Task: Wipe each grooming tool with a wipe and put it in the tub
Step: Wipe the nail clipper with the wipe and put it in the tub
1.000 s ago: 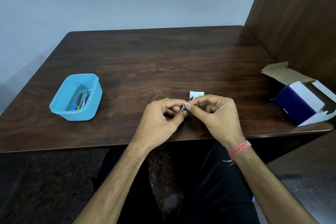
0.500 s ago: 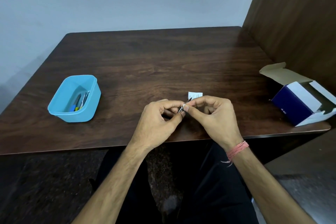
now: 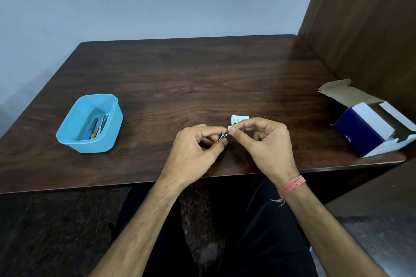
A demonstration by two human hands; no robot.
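Both forearms are being extended forward, the hands brought together fingertip to fingertip. The left hand is being curled in a pinch; the right hand is likewise being pinched, wrist bent inward.

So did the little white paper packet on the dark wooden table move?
No. The small white paper packet lies at the same spot on the dark wooden table, just beyond the right hand.

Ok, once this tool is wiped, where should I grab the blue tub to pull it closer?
Pinch the blue tub by its near right rim corner, coming from the right with the left hand. That rim is open, and the tools lie along the tub's right side, below it.
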